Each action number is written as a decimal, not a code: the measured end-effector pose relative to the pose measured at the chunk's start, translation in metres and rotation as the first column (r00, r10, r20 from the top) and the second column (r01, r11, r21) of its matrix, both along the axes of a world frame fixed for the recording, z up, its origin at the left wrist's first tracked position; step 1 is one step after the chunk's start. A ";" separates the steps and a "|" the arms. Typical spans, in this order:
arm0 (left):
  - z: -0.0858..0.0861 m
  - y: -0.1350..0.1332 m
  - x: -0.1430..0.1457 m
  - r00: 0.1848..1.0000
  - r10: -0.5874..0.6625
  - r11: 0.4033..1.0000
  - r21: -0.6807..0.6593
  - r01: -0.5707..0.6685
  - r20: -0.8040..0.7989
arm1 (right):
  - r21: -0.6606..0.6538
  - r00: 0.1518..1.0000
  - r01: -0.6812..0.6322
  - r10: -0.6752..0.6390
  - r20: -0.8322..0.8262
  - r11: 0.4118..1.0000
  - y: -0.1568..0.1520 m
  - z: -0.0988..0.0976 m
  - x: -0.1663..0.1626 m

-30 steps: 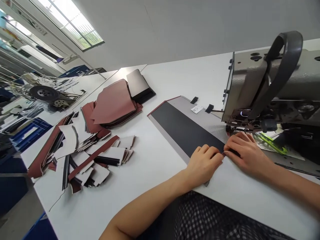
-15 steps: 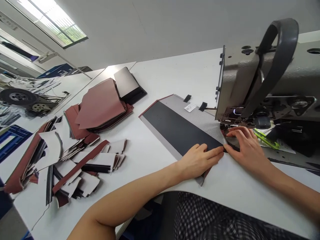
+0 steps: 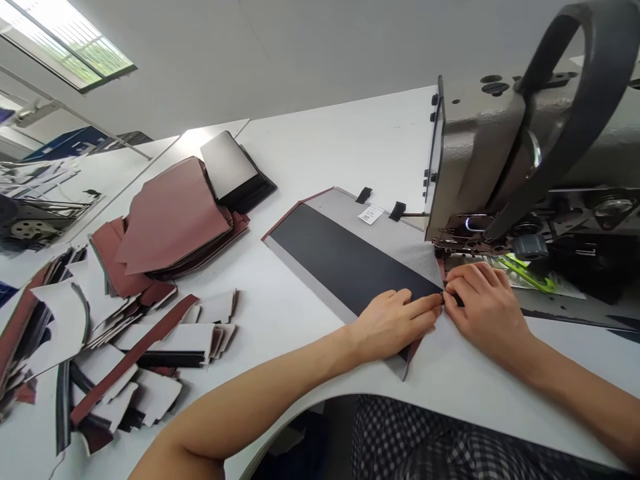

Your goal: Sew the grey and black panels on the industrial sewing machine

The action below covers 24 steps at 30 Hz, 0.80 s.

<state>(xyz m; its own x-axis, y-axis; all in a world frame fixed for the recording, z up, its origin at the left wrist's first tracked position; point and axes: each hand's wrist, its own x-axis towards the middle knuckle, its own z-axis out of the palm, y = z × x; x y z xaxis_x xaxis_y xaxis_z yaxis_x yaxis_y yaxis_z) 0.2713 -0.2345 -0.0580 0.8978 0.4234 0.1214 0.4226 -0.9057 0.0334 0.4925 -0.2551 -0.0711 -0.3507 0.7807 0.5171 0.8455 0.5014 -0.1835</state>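
A grey mesh fabric panel (image 3: 395, 241) with a wide black strip (image 3: 345, 257) and dark red edging lies flat, its right edge by the sewing machine (image 3: 480, 173). My left hand (image 3: 393, 323) rests on the strip's lower right end, fingers stretched towards the edge. Just right of it, my right hand (image 3: 483, 300) pinches the panel's edge between thumb and fingers, close below the machine's needle area. The fingertips of both hands nearly meet. A white label (image 3: 371, 214) and two black tabs (image 3: 397, 211) sit along the panel's far edge.
Dark red cut pieces (image 3: 170, 213) are stacked at left, beside a black-and-grey stack (image 3: 230, 163). Several loose white, black and red strips (image 3: 135, 360) lie nearer. Bright green snips (image 3: 530, 275) rest behind my right hand. The table's curved front edge (image 3: 300, 407) is near my lap.
My right hand's fingers have drawn in closer to the panel's edge and curled more. My left hand stays in place on the panel. The camera view has shifted slightly right.
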 end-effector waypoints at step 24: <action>-0.005 0.005 -0.003 0.992 -0.008 0.994 -0.112 0.022 0.122 | -0.169 0.892 -0.446 0.422 -0.163 0.879 0.010 0.002 0.043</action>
